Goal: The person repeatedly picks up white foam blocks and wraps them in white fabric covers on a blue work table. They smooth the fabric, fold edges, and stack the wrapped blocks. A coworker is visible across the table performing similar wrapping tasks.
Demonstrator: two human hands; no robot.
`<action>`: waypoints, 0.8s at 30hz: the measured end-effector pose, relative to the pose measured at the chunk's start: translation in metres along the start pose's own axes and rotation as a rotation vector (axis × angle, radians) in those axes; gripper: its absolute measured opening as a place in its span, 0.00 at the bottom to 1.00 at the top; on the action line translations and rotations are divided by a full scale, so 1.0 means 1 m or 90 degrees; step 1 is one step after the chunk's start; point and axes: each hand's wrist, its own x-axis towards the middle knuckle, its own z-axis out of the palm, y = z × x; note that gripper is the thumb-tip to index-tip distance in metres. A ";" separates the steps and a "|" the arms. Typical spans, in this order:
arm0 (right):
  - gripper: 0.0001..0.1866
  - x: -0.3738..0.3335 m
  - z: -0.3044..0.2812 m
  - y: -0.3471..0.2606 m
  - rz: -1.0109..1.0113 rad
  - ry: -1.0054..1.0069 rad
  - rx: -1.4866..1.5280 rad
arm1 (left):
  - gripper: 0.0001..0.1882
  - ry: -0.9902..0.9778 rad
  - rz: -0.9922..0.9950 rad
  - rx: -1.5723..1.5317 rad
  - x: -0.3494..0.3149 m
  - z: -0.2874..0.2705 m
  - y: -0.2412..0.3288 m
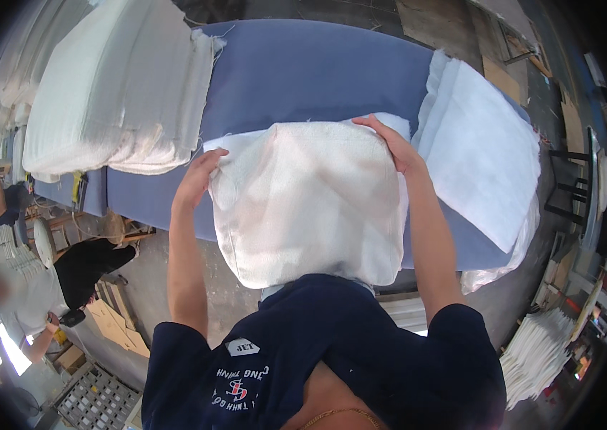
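Note:
A cream-white fabric cover (310,208) hangs over the near edge of the blue-topped table (310,72) and reaches down against my body. My left hand (199,175) grips its far left corner, the fingers bent round the cloth. At the far right corner, my right hand (393,143) has its fingers over the top edge and holds the fabric. A whiter padding sheet (394,124) shows behind the cover's far edge; the rest of it is hidden. The cover bulges and creases in the middle.
A tall pile of white fabric pieces (124,93) stands on the table's left. White padding sheets (482,150) lie stacked on the right, with clear plastic (493,276) under them. At the left, another person (20,287) is near a black cloth (92,269). A grey crate (95,398) stands on the floor.

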 end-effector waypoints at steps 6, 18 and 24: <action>0.22 0.029 -0.062 -0.002 -0.076 0.187 -0.224 | 0.10 0.046 0.035 -0.059 0.033 0.015 0.030; 0.24 -0.033 -0.061 -0.008 -0.071 0.219 -0.502 | 0.08 -0.198 0.215 0.234 -0.039 0.042 0.055; 0.29 0.050 -0.079 -0.013 -0.218 0.347 -0.645 | 0.09 0.148 0.188 0.328 0.083 0.041 0.034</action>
